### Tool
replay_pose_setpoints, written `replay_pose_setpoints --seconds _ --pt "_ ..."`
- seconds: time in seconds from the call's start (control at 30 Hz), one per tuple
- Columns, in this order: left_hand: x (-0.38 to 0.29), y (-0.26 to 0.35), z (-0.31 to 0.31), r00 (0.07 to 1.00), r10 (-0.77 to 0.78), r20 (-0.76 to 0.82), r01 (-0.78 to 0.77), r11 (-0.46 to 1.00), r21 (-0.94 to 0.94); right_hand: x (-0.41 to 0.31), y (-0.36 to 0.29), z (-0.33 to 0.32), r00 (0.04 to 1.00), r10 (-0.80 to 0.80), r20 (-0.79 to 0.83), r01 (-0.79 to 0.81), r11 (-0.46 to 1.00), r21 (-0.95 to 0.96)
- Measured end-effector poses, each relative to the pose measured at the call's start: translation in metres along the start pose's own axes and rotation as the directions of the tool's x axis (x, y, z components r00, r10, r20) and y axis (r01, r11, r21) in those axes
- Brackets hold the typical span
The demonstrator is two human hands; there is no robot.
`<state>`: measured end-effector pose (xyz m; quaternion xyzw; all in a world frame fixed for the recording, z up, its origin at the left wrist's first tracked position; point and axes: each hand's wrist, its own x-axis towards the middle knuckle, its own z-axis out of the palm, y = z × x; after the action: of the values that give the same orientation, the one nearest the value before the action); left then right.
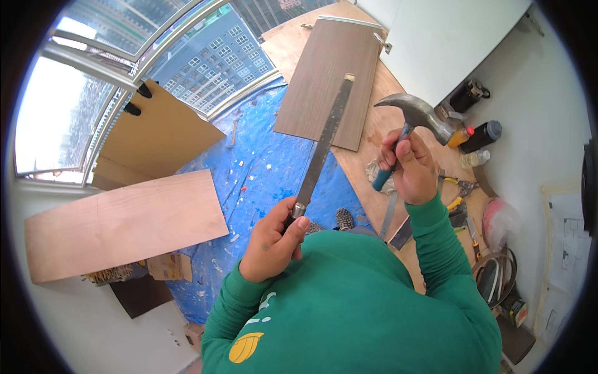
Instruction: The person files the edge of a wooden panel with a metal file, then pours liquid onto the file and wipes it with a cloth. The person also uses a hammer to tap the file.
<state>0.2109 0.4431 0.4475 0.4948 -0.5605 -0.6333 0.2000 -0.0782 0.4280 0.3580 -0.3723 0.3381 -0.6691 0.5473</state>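
My left hand (275,238) is closed around the dark handle of a long, flat metal file (323,152), whose blade points up and away from me. The file's tip overlaps the view of a wood-grain laminate panel (310,79). In my right hand (411,166) is a claw hammer (423,112), gripped at the upper part of its handle, with the head up and the claw towards the left. The hammer's blue-green grip end shows below my fingers. A crumpled pale cloth (373,173) lies on the plywood worktop behind it. The file and hammer are apart.
The plywood worktop (350,173) carries pliers (453,203), a metal ruler (388,215), a utility knife (474,238) and several bottles at the right. A plywood board (126,224) lies at the left, above the blue floor sheet (252,173). A brown board (154,135) leans by the window.
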Motion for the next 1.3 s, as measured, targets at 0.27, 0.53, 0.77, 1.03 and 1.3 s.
replay_pose_setpoints --seconds 0.27,0.53,0.77,1.03,1.3 --pt "-0.02 0.021 -0.027 0.998 0.024 0.06 -0.043 0.935 0.351 0.016 0.018 -0.004 0.996 -0.042 -0.077 0.016 0.952 -0.306" --pt "-0.028 0.031 -0.035 0.995 -0.024 0.095 -0.012 0.931 0.364 0.03 0.0 -0.008 0.976 -0.143 0.166 0.22 0.61 -0.761" --pt "-0.028 0.031 -0.037 0.992 0.008 0.128 -0.057 0.921 0.386 0.026 0.017 -0.01 0.998 -0.023 0.059 0.052 0.831 -0.554" --pt "-0.027 0.029 -0.045 0.984 -0.018 0.178 -0.045 0.938 0.344 0.025 0.03 -0.032 0.93 -0.168 0.325 0.356 0.628 -0.692" --pt "-0.027 0.031 -0.051 0.97 -0.039 0.239 -0.04 0.948 0.315 0.033 0.021 -0.025 0.63 -0.318 0.708 0.761 0.071 -0.645"
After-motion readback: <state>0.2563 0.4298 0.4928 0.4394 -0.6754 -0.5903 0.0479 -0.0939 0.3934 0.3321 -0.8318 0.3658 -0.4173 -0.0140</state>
